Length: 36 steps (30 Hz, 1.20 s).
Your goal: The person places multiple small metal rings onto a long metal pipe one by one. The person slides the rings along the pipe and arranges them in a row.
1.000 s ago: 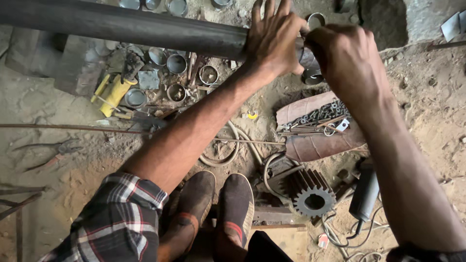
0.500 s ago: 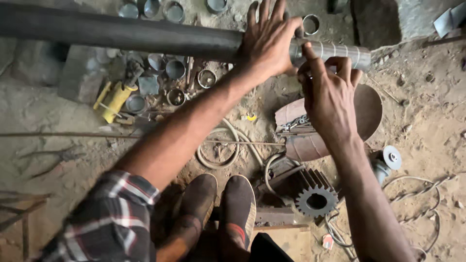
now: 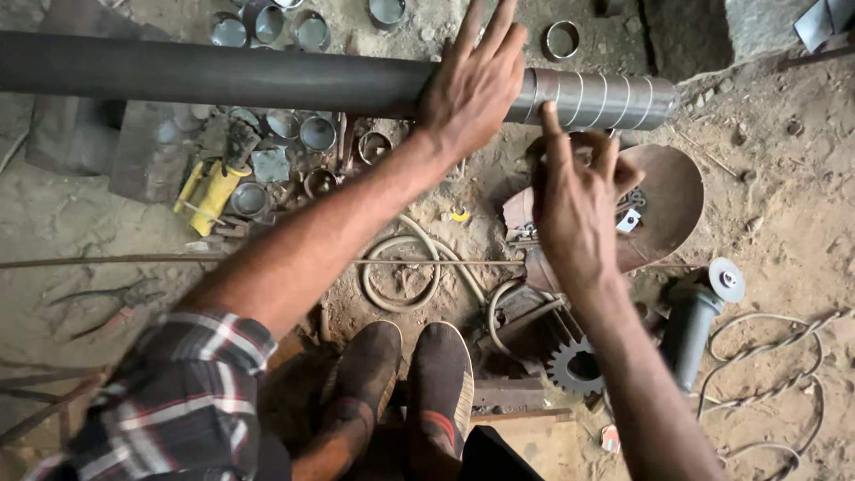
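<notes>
While left hand point(image 3: 476, 85) lies flat, fingers spread, on the pipe point(image 3: 267, 80), right hand point(image 3: 579, 200) hovers open, empty, just below its ridged end point(image 3: 606, 100).

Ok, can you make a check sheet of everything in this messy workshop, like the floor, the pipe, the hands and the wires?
Surface: dirt floor, dusty and uneven.
Job's things: long dark pipe lying level, its right end bright and ringed.
Clutter: metal rings, yellow tool, pliers, gear, round plate, grinder.
Grip: left hand flat on the pipe, fingers spread; right hand open, one fingertip at the bright end.
Cables: twisted cord by the grinder; hose loop.
Surroundings: the person's two shoes, a checked sleeve.
</notes>
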Each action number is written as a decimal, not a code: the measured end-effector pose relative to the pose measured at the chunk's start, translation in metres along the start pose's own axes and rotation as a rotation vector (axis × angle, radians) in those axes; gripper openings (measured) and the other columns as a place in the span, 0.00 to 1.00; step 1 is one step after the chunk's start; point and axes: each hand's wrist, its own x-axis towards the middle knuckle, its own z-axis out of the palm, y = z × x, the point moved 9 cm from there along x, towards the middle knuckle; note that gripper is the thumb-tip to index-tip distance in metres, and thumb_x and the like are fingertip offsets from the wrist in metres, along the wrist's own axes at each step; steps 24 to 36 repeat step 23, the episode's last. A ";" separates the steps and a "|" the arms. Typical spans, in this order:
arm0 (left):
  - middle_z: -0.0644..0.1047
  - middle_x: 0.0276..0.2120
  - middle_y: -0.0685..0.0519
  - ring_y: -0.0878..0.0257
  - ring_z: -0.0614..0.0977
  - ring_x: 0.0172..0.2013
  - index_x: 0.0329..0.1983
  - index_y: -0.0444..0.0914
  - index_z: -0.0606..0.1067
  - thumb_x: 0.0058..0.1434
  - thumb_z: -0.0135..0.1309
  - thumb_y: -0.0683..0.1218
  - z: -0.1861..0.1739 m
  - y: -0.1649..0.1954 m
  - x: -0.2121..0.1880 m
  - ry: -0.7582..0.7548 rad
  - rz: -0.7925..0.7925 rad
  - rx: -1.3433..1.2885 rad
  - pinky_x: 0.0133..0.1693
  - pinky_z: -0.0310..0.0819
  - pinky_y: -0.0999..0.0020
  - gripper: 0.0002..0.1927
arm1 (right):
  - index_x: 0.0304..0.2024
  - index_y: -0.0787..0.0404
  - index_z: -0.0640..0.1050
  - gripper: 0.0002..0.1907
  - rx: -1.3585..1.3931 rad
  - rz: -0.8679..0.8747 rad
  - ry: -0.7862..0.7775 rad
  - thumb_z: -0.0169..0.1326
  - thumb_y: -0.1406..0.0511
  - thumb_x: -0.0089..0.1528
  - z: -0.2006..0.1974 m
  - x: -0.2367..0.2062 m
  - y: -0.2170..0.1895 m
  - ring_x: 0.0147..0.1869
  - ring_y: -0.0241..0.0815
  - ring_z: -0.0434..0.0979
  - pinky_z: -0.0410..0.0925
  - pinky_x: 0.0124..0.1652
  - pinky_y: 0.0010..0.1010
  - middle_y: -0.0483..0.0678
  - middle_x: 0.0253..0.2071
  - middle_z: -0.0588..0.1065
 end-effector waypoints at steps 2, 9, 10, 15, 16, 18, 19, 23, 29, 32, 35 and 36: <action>0.71 0.62 0.44 0.43 0.55 0.75 0.44 0.36 0.79 0.57 0.66 0.51 -0.009 0.001 -0.008 0.145 -0.057 0.025 0.76 0.36 0.35 0.18 | 0.81 0.64 0.56 0.33 0.023 0.057 -0.017 0.44 0.72 0.74 0.007 -0.011 -0.002 0.66 0.55 0.66 0.57 0.69 0.51 0.51 0.46 0.81; 0.61 0.68 0.38 0.40 0.59 0.70 0.57 0.33 0.76 0.32 0.78 0.65 -0.023 -0.017 -0.006 0.158 -0.116 -0.674 0.69 0.45 0.30 0.52 | 0.78 0.62 0.58 0.32 0.208 0.040 0.054 0.51 0.69 0.72 -0.008 -0.011 -0.006 0.67 0.58 0.64 0.56 0.66 0.49 0.51 0.53 0.81; 0.61 0.67 0.39 0.41 0.59 0.70 0.55 0.36 0.78 0.35 0.80 0.65 -0.030 -0.021 -0.005 0.188 -0.111 -0.742 0.69 0.46 0.30 0.47 | 0.77 0.62 0.58 0.32 0.190 0.035 0.057 0.52 0.68 0.72 -0.009 -0.011 -0.007 0.66 0.57 0.64 0.55 0.65 0.51 0.51 0.52 0.81; 0.62 0.68 0.42 0.42 0.60 0.69 0.52 0.40 0.80 0.31 0.80 0.62 -0.030 -0.020 -0.002 0.082 -0.156 -0.742 0.68 0.45 0.31 0.45 | 0.69 0.61 0.70 0.22 0.169 0.056 0.100 0.53 0.66 0.72 -0.008 -0.010 0.005 0.60 0.49 0.66 0.53 0.61 0.49 0.46 0.47 0.82; 0.61 0.68 0.41 0.43 0.60 0.69 0.52 0.39 0.80 0.31 0.80 0.62 -0.026 -0.021 -0.002 0.057 -0.174 -0.766 0.68 0.44 0.31 0.45 | 0.63 0.58 0.75 0.16 0.173 0.079 0.113 0.54 0.65 0.73 -0.007 -0.005 0.016 0.55 0.47 0.67 0.54 0.58 0.46 0.46 0.45 0.82; 0.61 0.69 0.43 0.44 0.59 0.70 0.49 0.41 0.81 0.33 0.80 0.64 -0.018 -0.020 -0.005 0.024 -0.214 -0.817 0.69 0.42 0.32 0.42 | 0.55 0.56 0.80 0.08 0.187 0.046 0.156 0.54 0.64 0.76 -0.011 0.006 0.033 0.47 0.42 0.69 0.56 0.56 0.42 0.45 0.44 0.83; 0.60 0.69 0.43 0.44 0.59 0.71 0.48 0.41 0.81 0.34 0.80 0.64 -0.014 -0.019 -0.003 0.014 -0.231 -0.842 0.70 0.40 0.32 0.40 | 0.52 0.56 0.81 0.06 0.191 -0.009 0.192 0.54 0.63 0.78 -0.016 0.015 0.041 0.46 0.39 0.71 0.57 0.58 0.41 0.44 0.44 0.84; 0.53 0.73 0.39 0.41 0.51 0.74 0.52 0.43 0.80 0.34 0.79 0.63 0.004 -0.017 -0.002 0.067 -0.303 -0.829 0.71 0.33 0.30 0.42 | 0.51 0.54 0.80 0.09 0.258 -0.209 0.083 0.52 0.59 0.80 -0.008 0.062 0.063 0.42 0.34 0.76 0.63 0.56 0.39 0.46 0.44 0.82; 0.53 0.73 0.39 0.41 0.51 0.74 0.52 0.43 0.80 0.34 0.79 0.63 0.004 -0.017 -0.002 0.067 -0.303 -0.829 0.71 0.33 0.30 0.42 | 0.51 0.54 0.80 0.09 0.258 -0.209 0.083 0.52 0.59 0.80 -0.008 0.062 0.063 0.42 0.34 0.76 0.63 0.56 0.39 0.46 0.44 0.82; 0.53 0.73 0.39 0.41 0.51 0.74 0.52 0.43 0.80 0.34 0.79 0.63 0.004 -0.017 -0.002 0.067 -0.303 -0.829 0.71 0.33 0.30 0.42 | 0.51 0.54 0.80 0.09 0.258 -0.209 0.083 0.52 0.59 0.80 -0.008 0.062 0.063 0.42 0.34 0.76 0.63 0.56 0.39 0.46 0.44 0.82; 0.53 0.73 0.39 0.41 0.51 0.74 0.52 0.43 0.80 0.34 0.79 0.63 0.004 -0.017 -0.002 0.067 -0.303 -0.829 0.71 0.33 0.30 0.42 | 0.51 0.54 0.80 0.09 0.258 -0.209 0.083 0.52 0.59 0.80 -0.008 0.062 0.063 0.42 0.34 0.76 0.63 0.56 0.39 0.46 0.44 0.82; 0.53 0.73 0.39 0.41 0.51 0.74 0.52 0.43 0.80 0.34 0.79 0.63 0.004 -0.017 -0.002 0.067 -0.303 -0.829 0.71 0.33 0.30 0.42 | 0.51 0.54 0.80 0.09 0.258 -0.209 0.083 0.52 0.59 0.80 -0.008 0.062 0.063 0.42 0.34 0.76 0.63 0.56 0.39 0.46 0.44 0.82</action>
